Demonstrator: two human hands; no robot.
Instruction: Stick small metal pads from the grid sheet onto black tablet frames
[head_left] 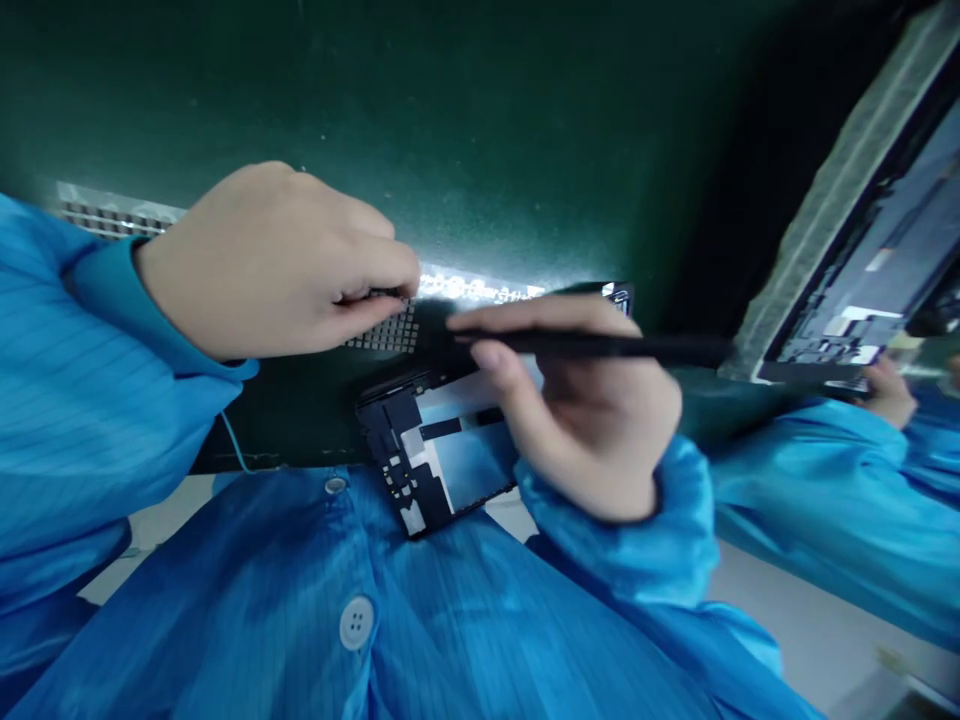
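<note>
Black phone mid-frame (397,460) lying between hands, long axis slanting across green mat (465,130), lower end toward chest. Right hand (577,410) nearer, closed on black stylus (600,346), tip above frame; left hand (270,262) pinched at upper edge, held item unclear.

mat (390,120): 12 o'clock, behind my hands
ph. frame (405,470): 6 o'clock, at mat edge
L hand (277,260): 10 o'clock
R hand (577,410): 3 o'clock, over frame
pen (600,345): in R hand
co-worker's sleeve (817,490): far R

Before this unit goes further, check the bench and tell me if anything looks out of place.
The black-taped device frame looks out of place: under the right hand, it overhangs the front edge of the green mat toward the blue smock instead of lying fully on the mat.
</note>
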